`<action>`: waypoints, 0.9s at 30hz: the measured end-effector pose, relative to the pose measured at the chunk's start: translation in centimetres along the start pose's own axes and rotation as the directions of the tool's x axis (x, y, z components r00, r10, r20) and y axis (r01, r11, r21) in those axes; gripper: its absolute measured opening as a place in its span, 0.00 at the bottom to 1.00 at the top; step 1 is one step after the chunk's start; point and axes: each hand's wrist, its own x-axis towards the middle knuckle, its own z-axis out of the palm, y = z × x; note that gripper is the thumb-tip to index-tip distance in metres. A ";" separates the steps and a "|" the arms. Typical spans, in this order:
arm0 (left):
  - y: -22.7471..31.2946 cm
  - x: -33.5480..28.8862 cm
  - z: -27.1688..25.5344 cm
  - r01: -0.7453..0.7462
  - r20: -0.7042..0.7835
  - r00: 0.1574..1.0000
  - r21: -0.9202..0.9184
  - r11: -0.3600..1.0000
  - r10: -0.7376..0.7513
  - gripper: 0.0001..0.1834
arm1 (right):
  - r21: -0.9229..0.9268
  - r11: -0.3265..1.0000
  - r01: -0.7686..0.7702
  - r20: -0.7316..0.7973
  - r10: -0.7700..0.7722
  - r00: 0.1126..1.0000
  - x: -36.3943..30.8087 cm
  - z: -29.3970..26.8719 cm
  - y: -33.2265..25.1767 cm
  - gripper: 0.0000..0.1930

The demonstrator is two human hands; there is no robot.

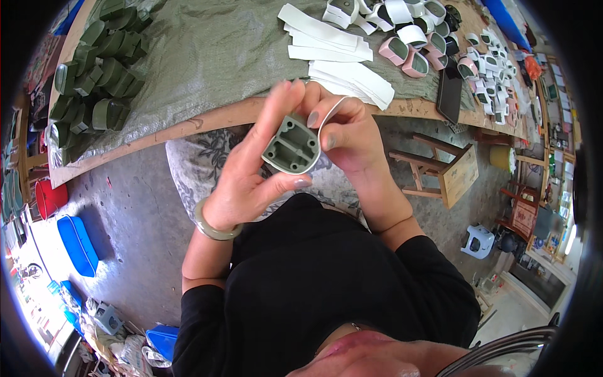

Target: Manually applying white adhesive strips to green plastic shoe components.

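Observation:
My left hand (242, 173) is closed around a green hollow block (290, 151), fingers along its far left side and thumb at its near edge. The block has one rounded end, inner ribs and small round holes near its corners, and its open face is turned up. In my right hand (355, 135) a thin white strip (328, 114) is pinched between thumb and fingers. The strip curves down against the block's right side; how much of it touches the block I cannot tell. A stack of flat white strips (348, 78) lies on the table beyond my hands.
Several bare green blocks (110, 69) are heaped at the table's left. White-wrapped and pink-wrapped blocks (414, 63) lie at the right, near a dark flat object (448, 94). A wooden stool (455, 173) stands below the table's front edge (182, 129). A blue bin (78, 245) is on the floor.

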 end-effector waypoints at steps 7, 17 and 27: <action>-0.6 -0.4 0.1 -0.123 -0.121 0.977 0.364 0.923 0.178 0.40 | -0.320 0.931 0.176 -0.036 -0.197 0.980 -0.7 0.8 0.0 0.07; 0.7 -0.6 0.6 -0.200 -0.041 0.960 0.588 0.784 0.276 0.25 | -0.238 0.962 0.134 -0.052 -0.150 0.987 -0.8 1.0 0.2 0.09; 1.4 -0.5 0.1 -0.294 0.078 0.950 0.547 0.784 0.302 0.24 | -0.132 0.991 0.033 -0.049 -0.040 0.998 -1.0 1.1 0.8 0.04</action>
